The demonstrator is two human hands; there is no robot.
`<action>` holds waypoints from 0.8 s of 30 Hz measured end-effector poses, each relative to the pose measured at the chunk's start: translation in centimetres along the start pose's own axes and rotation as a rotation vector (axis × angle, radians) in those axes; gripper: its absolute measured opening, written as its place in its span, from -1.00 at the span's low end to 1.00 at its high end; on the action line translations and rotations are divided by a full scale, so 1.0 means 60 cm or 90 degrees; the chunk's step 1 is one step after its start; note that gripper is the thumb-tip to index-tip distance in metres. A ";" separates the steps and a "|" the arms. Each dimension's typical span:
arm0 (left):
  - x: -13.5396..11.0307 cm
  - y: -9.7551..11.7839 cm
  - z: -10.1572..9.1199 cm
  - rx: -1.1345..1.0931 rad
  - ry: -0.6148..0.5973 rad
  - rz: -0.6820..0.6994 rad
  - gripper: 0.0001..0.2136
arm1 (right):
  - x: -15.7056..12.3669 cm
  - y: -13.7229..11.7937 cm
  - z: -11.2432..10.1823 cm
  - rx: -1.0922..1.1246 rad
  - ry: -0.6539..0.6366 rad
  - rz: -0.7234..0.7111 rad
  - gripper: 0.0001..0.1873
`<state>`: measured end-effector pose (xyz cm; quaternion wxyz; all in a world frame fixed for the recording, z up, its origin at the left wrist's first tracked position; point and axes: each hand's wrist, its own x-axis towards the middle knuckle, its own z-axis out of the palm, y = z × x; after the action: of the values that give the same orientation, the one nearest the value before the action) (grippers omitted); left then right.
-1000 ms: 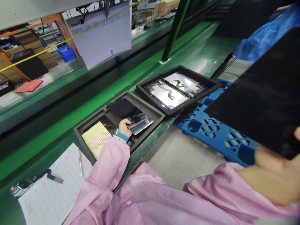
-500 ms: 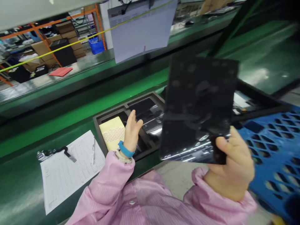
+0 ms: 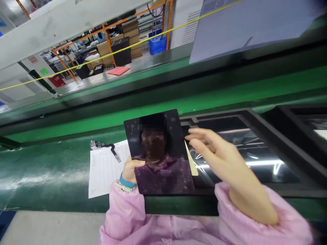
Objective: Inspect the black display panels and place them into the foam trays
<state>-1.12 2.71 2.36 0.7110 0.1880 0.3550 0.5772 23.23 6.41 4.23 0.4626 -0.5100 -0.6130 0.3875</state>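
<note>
My left hand (image 3: pixel 131 170) grips the lower left edge of a glossy black panel (image 3: pixel 158 153), holding it upright over the green bench edge; its surface mirrors a person in a pink coat. My right hand (image 3: pixel 217 153) hovers at the panel's right edge with fingers stretched out, their tips at or just off the upper right side. Behind the panel lies a black foam tray (image 3: pixel 255 119) with a shiny dark sheet (image 3: pixel 245 160) and a yellowish pad (image 3: pixel 192 163) partly hidden.
A clipboard with a printed form (image 3: pixel 104 166) lies left of the panel on the green conveyor bench (image 3: pixel 51 170). A second black tray (image 3: pixel 301 119) sits at the far right. A paper sheet (image 3: pixel 245 23) hangs overhead. Shelving and boxes stand far behind.
The black panel passed from my right hand to my left and now stands before me. My right hand let go and opened. The view swung left and closer to the bench.
</note>
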 end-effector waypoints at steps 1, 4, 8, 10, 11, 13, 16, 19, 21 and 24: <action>0.000 0.000 -0.007 0.003 0.008 -0.001 -0.47 | 0.020 -0.012 0.001 -0.028 0.031 -0.016 -0.41; 0.002 -0.003 -0.021 0.012 0.048 0.003 -0.47 | 0.069 -0.038 0.010 -0.124 0.101 -0.116 -0.57; 0.004 -0.009 -0.033 0.064 0.054 -0.033 -0.54 | 0.083 -0.046 0.030 -0.158 0.131 -0.193 -0.82; 0.004 -0.011 -0.040 0.076 0.041 -0.037 -0.55 | 0.074 -0.045 0.037 -0.172 0.171 -0.271 -0.87; 0.003 -0.012 -0.042 0.080 0.037 -0.038 -0.54 | 0.067 -0.044 0.038 -0.182 0.188 -0.335 -0.89; 0.000 -0.011 -0.045 0.085 0.031 -0.050 -0.53 | 0.053 -0.043 0.037 -0.196 0.192 -0.469 -0.93; -0.008 -0.006 -0.042 0.085 0.030 -0.079 -0.60 | 0.033 -0.042 0.030 -0.152 0.088 -0.550 -0.91; -0.020 -0.002 -0.038 0.095 0.031 -0.114 -0.70 | 0.013 -0.039 0.021 -0.001 -0.067 -0.532 -0.90; -0.028 -0.003 -0.038 0.100 0.029 -0.123 -0.74 | 0.002 -0.037 0.018 0.105 -0.122 -0.514 -0.91; -0.037 -0.010 -0.044 0.068 0.065 -0.113 -0.73 | -0.012 -0.035 0.017 0.184 -0.123 -0.501 -0.93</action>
<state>-2.79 0.03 0.80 0.7291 0.1641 0.4363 0.5011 21.76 5.34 5.82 0.5822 -0.1284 -0.7407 0.3097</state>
